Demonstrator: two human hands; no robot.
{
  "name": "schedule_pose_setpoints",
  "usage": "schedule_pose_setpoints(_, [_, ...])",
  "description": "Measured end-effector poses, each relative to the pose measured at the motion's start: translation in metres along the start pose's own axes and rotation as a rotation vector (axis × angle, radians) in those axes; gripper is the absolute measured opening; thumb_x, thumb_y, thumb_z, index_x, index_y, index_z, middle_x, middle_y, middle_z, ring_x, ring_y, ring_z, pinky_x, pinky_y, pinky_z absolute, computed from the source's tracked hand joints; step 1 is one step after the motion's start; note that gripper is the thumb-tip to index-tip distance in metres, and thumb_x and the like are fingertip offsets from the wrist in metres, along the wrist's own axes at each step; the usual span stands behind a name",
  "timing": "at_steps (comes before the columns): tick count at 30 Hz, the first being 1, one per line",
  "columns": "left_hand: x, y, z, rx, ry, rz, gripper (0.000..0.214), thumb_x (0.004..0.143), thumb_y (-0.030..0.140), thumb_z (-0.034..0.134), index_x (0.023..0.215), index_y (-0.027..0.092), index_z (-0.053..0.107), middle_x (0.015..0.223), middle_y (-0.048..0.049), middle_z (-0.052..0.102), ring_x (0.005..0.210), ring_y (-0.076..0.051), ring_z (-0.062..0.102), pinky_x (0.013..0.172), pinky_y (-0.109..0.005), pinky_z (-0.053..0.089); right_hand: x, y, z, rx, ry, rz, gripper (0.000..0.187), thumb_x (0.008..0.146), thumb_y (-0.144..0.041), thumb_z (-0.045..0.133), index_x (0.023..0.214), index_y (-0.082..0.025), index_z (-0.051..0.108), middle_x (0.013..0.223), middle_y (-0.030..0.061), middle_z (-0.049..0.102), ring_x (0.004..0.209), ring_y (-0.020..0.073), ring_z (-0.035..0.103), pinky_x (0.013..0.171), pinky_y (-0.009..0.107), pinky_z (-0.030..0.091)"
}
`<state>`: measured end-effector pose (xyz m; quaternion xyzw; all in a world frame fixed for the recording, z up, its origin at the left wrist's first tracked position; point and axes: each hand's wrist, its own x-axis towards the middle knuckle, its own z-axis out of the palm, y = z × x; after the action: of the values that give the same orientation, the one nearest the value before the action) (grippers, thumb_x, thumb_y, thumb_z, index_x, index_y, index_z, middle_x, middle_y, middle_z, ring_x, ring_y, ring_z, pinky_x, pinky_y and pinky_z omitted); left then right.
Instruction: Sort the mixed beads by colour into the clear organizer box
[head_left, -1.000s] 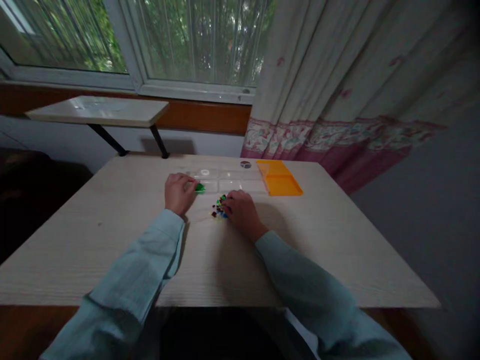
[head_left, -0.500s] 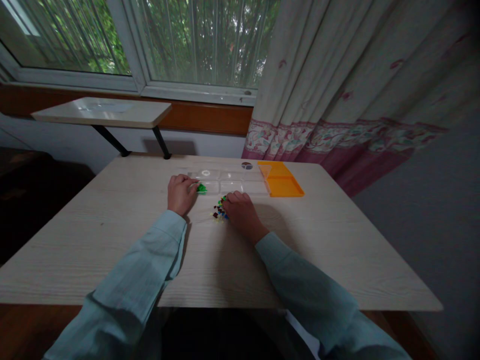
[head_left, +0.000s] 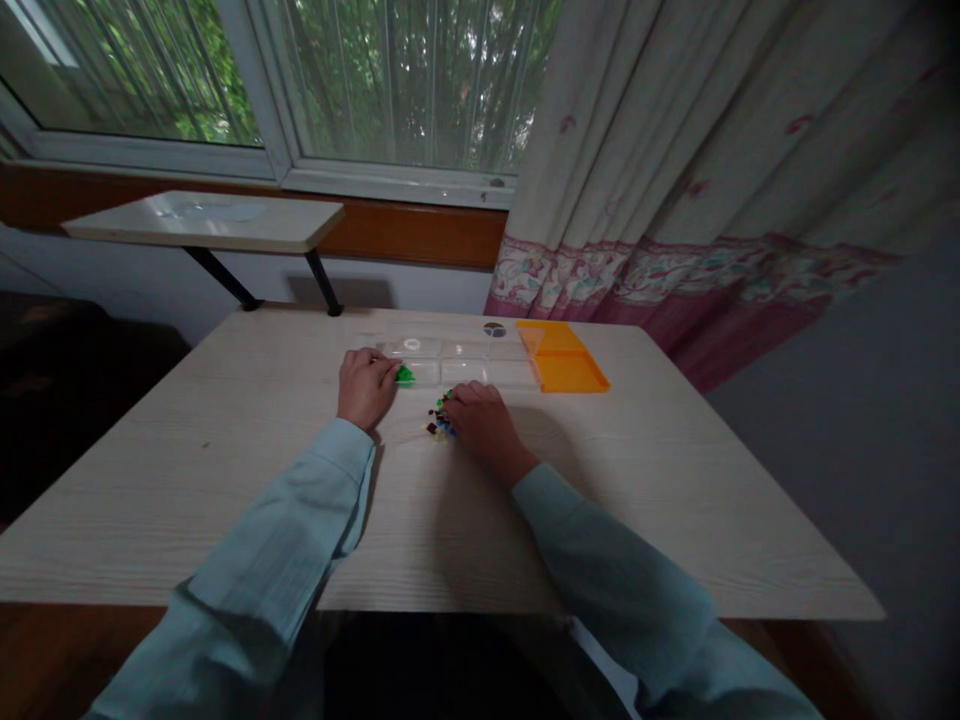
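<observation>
Nearest, pale wooden table. Next, our right hand: fingers curled, tips touching heap of small coloured pieces; whether pinching, we cannot tell. Our left hand: curled, fingertips at green pieces at near-left corner of clear tray; pinch unclear. Orange lid just right of tray. Beyond, window.

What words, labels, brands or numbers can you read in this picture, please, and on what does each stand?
No readable text anywhere.
The clear plastic divided tray, the flat orange plastic tray, the green pieces at the left hand and the mixed coloured pieces at the right hand show no lettering.
The small round dark object at the clear tray's far edge is too small to tell.
The curtain bears only flowers.
</observation>
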<state>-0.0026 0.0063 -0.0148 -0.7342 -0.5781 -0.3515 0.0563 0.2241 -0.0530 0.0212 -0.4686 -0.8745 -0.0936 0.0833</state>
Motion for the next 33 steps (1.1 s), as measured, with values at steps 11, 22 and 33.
schedule_pose_setpoints(11, [0.001,0.005,-0.005,0.007,-0.019,-0.017,0.032,0.093,0.037,0.048,0.104,0.023,0.074,0.101,-0.0091,0.06,0.1,-0.026,0.047,0.091,-0.043,0.039,0.0,-0.002,-0.001,0.035,-0.002,0.024,0.023,0.095,-0.024,0.044,0.091,-0.018,0.066,0.098,0.0082,0.061,0.095,0.0209,0.047,0.078,0.033,0.029])
schedule_pose_setpoints(22, [0.001,0.012,-0.008,-0.069,0.024,0.032,0.03,0.092,0.036,0.049,0.106,0.025,0.073,0.102,-0.0088,0.059,0.101,-0.026,0.048,0.092,-0.044,0.038,0.003,0.007,0.015,0.373,0.083,0.136,0.012,0.088,-0.023,0.059,0.088,-0.018,0.069,0.095,0.0057,0.063,0.095,0.0178,0.051,0.084,0.03,0.035])
schedule_pose_setpoints(33, [-0.009,0.059,-0.019,-0.304,-0.071,0.345,0.026,0.092,0.035,0.053,0.111,0.027,0.069,0.097,-0.0057,0.063,0.099,-0.02,0.051,0.089,-0.038,0.041,0.003,0.019,0.014,1.363,0.189,0.449,0.03,0.074,-0.047,0.066,0.078,-0.017,0.069,0.065,-0.0024,0.058,0.058,0.0094,0.046,0.058,0.024,0.037])
